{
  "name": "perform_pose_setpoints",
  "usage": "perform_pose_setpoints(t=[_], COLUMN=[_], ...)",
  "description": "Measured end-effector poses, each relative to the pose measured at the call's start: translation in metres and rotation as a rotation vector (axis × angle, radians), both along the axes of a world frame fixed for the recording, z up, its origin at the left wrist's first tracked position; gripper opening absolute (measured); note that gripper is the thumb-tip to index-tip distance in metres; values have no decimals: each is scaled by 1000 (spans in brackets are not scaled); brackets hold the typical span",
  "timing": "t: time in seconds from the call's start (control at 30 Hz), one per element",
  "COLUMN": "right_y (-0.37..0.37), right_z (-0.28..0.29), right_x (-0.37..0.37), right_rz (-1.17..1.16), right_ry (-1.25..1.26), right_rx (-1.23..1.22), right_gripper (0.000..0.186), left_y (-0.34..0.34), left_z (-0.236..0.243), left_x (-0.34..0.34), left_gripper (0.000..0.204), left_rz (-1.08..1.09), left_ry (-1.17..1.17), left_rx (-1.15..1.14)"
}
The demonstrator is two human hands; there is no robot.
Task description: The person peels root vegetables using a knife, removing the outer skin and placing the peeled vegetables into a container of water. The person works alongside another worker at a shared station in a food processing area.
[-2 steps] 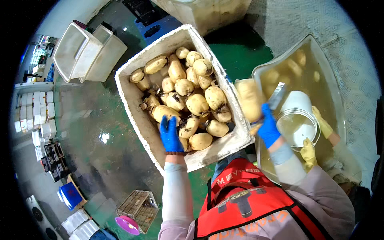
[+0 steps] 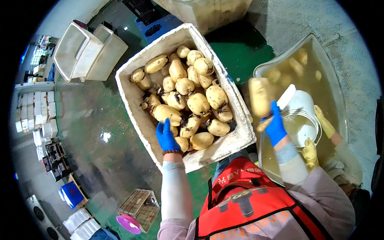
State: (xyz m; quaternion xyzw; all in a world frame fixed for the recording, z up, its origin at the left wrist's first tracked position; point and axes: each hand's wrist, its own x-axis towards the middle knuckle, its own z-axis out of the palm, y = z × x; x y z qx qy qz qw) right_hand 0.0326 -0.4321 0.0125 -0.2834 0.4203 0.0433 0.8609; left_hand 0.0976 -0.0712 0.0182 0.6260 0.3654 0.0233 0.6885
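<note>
A white foam box holds several pale lotus root segments with dark muddy bits at their ends. My left hand, in a blue glove, is open at the box's near left, with its fingertips by a lotus root. My right hand, also blue-gloved, is shut on a knife; its pale blade points away and its wooden handle shows below. A blurred lotus root segment is just beyond that hand, between box and tub; whether the hand touches it, I cannot tell.
A tub of murky water stands at the right, with lotus roots in it. Another person's yellow-gloved hands hold a white bucket there. White bins stand far left; a wire crate is on the floor.
The blurred lotus root segment and my right hand with the knife have moved right, toward the tub. My left hand has shifted slightly left.
</note>
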Motion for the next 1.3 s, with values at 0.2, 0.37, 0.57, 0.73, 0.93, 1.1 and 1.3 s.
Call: perform_pose_setpoints(t=[0.2, 0.37, 0.57, 0.73, 0.93, 1.1, 1.3], right_y=[-92, -133, -113, -40, 94, 162, 187], right_z=[-42, -121, -92, -11, 58, 90, 109], right_x=[-15, -30, -23, 8, 52, 74, 70], right_rz=[-40, -18, 47, 229, 944, 1102, 1075], right_ry=[375, 443, 351, -168, -719, -741, -779], right_rx=[-591, -746, -908, -1064, -1682, -1913, -2014], right_gripper=[48, 43, 53, 33, 49, 43, 17], left_y=[46, 40, 31, 19, -1, -13, -5], left_z=[-70, -103, -91, -72, 6, 59, 110], left_x=[23, 60, 67, 45, 9, -18, -32], left_gripper=[53, 82, 93, 83, 78, 67, 68], left_rz=[49, 21, -13, -211, -510, -606, -669], left_ry=[499, 401, 272, 10, -153, -193, -152], left_rx=[58, 223, 227, 239, 142, 455, 500])
